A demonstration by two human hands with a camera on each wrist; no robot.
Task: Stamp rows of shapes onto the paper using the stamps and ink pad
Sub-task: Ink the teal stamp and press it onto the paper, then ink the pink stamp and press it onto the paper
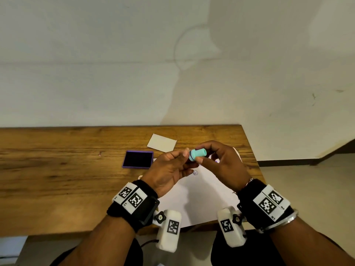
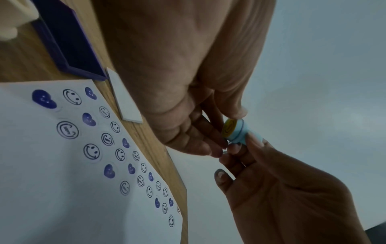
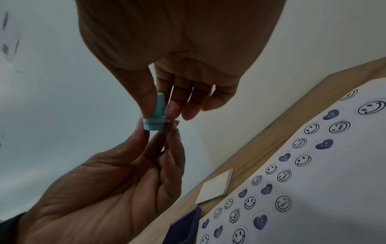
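Both hands hold a teal stamp [image 1: 197, 154] in the air above the white paper [image 1: 201, 194]. My right hand [image 1: 201, 154] pinches its narrow handle [image 3: 160, 104] between thumb and fingers. My left hand [image 1: 187, 160] pinches the wide base [image 3: 154, 126] with its fingertips. The stamp lies sideways, its yellow face [image 2: 229, 128] turned toward my left palm. Rows of blue smileys and hearts [image 2: 87, 148] cover the paper [image 3: 334, 189]. The open purple ink pad [image 1: 138, 159] lies on the wooden table, left of my hands.
A white card-like lid [image 1: 162, 143] lies on the wooden table [image 1: 57, 169] behind the ink pad, against a white wall. The table's right edge [image 1: 251, 154] is close to my right hand. Bare wood stretches to the left.
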